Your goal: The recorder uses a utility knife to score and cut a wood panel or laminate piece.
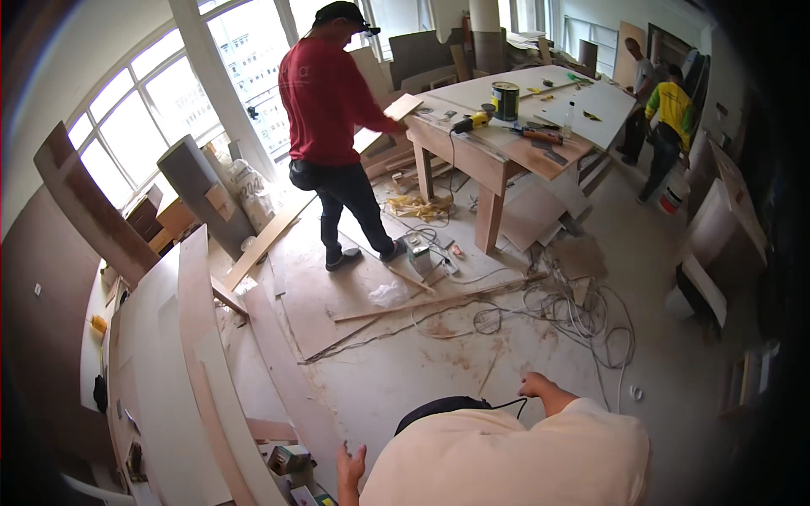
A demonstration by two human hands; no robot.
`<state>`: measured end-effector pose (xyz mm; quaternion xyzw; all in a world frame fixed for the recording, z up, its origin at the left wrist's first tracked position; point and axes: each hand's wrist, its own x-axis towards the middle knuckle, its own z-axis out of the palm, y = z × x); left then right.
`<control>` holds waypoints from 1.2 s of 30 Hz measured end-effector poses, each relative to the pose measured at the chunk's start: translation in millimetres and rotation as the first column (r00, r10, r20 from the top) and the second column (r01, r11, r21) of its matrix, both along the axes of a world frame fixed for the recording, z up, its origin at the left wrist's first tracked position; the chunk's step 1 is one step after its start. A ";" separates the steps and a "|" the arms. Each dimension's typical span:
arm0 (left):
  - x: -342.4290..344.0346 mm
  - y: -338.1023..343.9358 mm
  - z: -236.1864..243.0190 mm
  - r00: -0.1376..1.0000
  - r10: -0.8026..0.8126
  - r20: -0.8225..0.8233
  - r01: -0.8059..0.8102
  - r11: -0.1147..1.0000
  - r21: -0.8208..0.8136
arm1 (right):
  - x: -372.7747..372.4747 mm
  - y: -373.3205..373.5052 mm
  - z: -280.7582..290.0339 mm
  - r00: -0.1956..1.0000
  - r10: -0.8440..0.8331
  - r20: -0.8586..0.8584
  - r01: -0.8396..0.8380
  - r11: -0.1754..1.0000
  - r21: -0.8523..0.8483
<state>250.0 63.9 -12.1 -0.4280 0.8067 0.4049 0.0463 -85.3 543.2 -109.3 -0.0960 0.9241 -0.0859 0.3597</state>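
Note:
At the lower edge my left hand (351, 465) hangs with its fingers apart and nothing in it. It is nearest to a small box (289, 459) on the floor beside the long boards. My right hand (535, 385) is held out in front of my cream shirt (506, 460), fingers loosely bent, with no object visible in it. A thin black cable (516, 403) loops close by that hand, from a black item (443, 407) at my front. Both hands are above the dusty floor, apart from the things around them.
A person in a red top (325, 101) stands at a wooden workbench (456, 145) bearing a can (505, 101) and power tools. Tangled cables (582, 312) and a long wood strip (439, 297) cross the floor. Long panels (143, 363) line the left. Two people (666, 110) are far right.

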 end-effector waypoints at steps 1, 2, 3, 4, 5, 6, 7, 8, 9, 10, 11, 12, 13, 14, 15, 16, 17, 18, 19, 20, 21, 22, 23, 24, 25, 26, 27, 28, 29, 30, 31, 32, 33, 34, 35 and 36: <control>-7.9 -2.0 -2.9 0.997 0.011 -0.078 -0.021 0.992 -0.128 | -15.9 -2.9 5.3 1.000 0.023 -0.002 -0.023 1.000 0.003; -16.0 -0.9 2.6 0.989 0.004 -0.150 -0.042 0.967 -0.250 | -30.6 -5.4 10.1 0.999 0.027 -0.018 -0.028 0.994 -0.106; -25.2 -4.2 8.4 0.982 0.053 -0.182 -0.090 0.976 -0.197 | -46.6 -10.5 14.9 0.999 0.031 -0.032 -0.037 0.976 -0.213; -42.6 -7.8 27.9 0.972 0.102 -0.212 -0.134 0.980 -0.145 | -63.0 -23.1 26.1 0.999 -0.027 -0.018 0.019 0.937 -0.348; -60.6 -9.5 48.9 0.950 0.127 -0.285 -0.163 0.981 -0.106 | -80.1 -41.3 46.3 0.996 -0.088 0.006 0.080 0.876 -0.476; -75.5 -11.3 67.3 0.921 0.159 -0.356 -0.193 0.979 -0.064 | -96.5 -61.7 70.3 0.981 -0.120 0.151 0.181 0.846 -0.502; -83.9 -19.0 76.8 0.894 0.214 -0.394 -0.182 0.976 0.118 | -112.9 -86.6 98.0 0.947 -0.136 0.292 0.275 0.815 -0.511; -91.8 -25.0 85.3 0.866 0.269 -0.421 -0.151 0.944 0.294 | -126.3 -108.4 124.4 0.927 -0.027 0.375 0.224 0.841 -0.492; -102.9 -23.6 104.5 0.856 0.320 -0.406 -0.104 0.876 0.471 | -136.1 -129.0 150.5 0.888 0.074 0.455 0.172 0.862 -0.477; -106.4 -21.4 116.2 0.850 0.339 -0.403 -0.125 0.874 0.470 | -132.3 -153.4 190.5 0.897 0.188 0.399 0.045 0.860 -0.508; -113.9 -18.2 125.9 0.861 0.302 -0.408 -0.049 0.849 0.526 | -123.0 -175.7 226.0 0.894 0.300 0.334 -0.083 0.841 -0.534; -125.1 -13.6 136.8 0.871 0.255 -0.419 0.039 0.816 0.577 | -114.8 -191.6 238.8 0.875 0.346 0.338 -0.075 0.788 -0.611; -135.6 -4.9 148.8 0.857 0.247 -0.452 0.055 0.828 0.558 | -107.1 -207.5 248.9 0.854 0.393 0.340 -0.064 0.728 -0.683; -144.7 2.1 159.5 0.853 0.255 -0.455 0.049 0.830 0.556 | -94.4 -224.4 260.1 0.861 0.389 0.326 -0.056 0.711 -0.701; -153.4 8.2 169.5 0.874 0.163 -0.459 0.084 0.877 0.473 | -83.1 -241.6 269.6 0.868 0.386 0.312 -0.050 0.693 -0.719; -161.6 12.0 176.6 0.891 0.069 -0.450 0.126 0.912 0.390 | -74.2 -258.7 274.6 0.866 0.393 0.309 -0.057 0.693 -0.719; -172.2 10.8 181.0 0.900 -0.108 -0.422 0.185 0.972 0.145 | -66.2 -274.9 279.1 0.877 0.476 0.069 -0.267 0.600 -0.754; -177.5 6.8 189.0 0.900 -0.105 -0.423 0.182 0.972 0.148 | -58.7 -282.5 282.1 0.830 0.531 -0.171 -0.467 0.496 -0.732; -178.9 -0.7 198.7 0.852 -0.351 -0.389 0.288 0.934 -0.213 | -51.8 -283.6 307.1 0.828 0.535 -0.167 -0.468 0.497 -0.731; -177.6 -9.0 208.3 0.781 -0.565 -0.268 0.363 0.759 -0.541 | -51.4 -281.9 336.9 0.768 0.604 -0.213 -0.570 0.493 -0.658; -172.7 -23.1 224.4 0.832 -0.520 -0.193 0.353 0.765 -0.539 | -52.1 -282.4 373.3 0.700 0.667 -0.255 -0.663 0.476 -0.577; -160.0 -43.4 238.7 0.881 -0.457 -0.119 0.329 0.774 -0.541 | -59.5 -273.8 399.1 0.665 0.634 -0.395 -0.722 0.411 -0.557; -141.1 -73.0 245.6 0.914 -0.399 -0.065 0.290 0.759 -0.583 | -63.9 -261.3 428.1 0.730 0.567 -0.382 -0.656 0.423 -0.626; -128.2 -94.0 249.9 0.940 -0.340 -0.014 0.258 0.739 -0.623 | -69.6 -253.1 457.1 0.757 0.551 -0.352 -0.637 0.500 -0.587; -129.4 -93.8 254.2 0.939 -0.344 -0.017 0.259 0.738 -0.623 | -66.7 -246.6 473.2 0.681 0.523 -0.513 -0.732 0.465 -0.497; -132.2 -93.1 257.9 0.905 -0.420 -0.066 0.267 0.682 -0.681 | -62.5 -244.5 481.0 0.576 0.488 -0.656 -0.812 0.436 -0.388; -137.0 -91.9 261.3 0.864 -0.493 -0.108 0.264 0.624 -0.736 | -60.7 -269.7 457.8 0.409 0.478 -0.777 -0.911 0.263 -0.317; -165.9 -58.5 276.9 0.812 -0.563 -0.154 0.329 0.659 -0.676 | -49.7 -298.1 431.7 0.249 0.427 -0.870 -0.969 0.114 -0.221; -175.2 -45.4 285.3 0.800 -0.580 -0.154 0.346 0.656 -0.671 | -24.8 -325.2 434.0 0.599 0.612 -0.517 -0.795 0.375 -0.477; -176.2 -40.6 293.5 0.768 -0.622 -0.151 0.405 0.656 -0.636 | -7.9 -343.5 438.2 0.595 0.690 -0.412 -0.803 0.488 -0.342; -174.2 -43.3 298.4 0.731 -0.665 -0.155 0.463 0.649 -0.603 | -26.9 -339.8 417.4 0.374 0.655 -0.657 -0.925 0.215 -0.312; -143.8 -89.6 286.0 0.735 -0.649 -0.196 0.383 0.636 -0.670 | -55.5 -322.3 400.0 0.130 0.509 -0.851 -0.978 -0.073 -0.194; -97.5 -151.9 267.2 0.755 -0.575 -0.314 0.359 0.764 -0.537 | -67.3 -299.5 422.1 0.361 0.512 -0.780 -0.925 0.087 -0.371; -60.3 -187.9 268.3 0.893 -0.216 -0.395 0.208 0.976 -0.063 | -88.9 -276.5 427.6 0.540 0.461 -0.705 -0.840 0.234 -0.490; -26.2 -193.5 296.2 0.889 0.120 -0.443 0.013 0.958 0.286 | -80.7 -267.6 467.3 0.858 0.382 -0.343 -0.512 0.586 -0.628; -21.6 -194.1 290.0 0.889 0.123 -0.440 0.010 0.958 0.287 | -76.5 -273.0 468.2 0.843 0.370 -0.391 -0.538 0.577 -0.614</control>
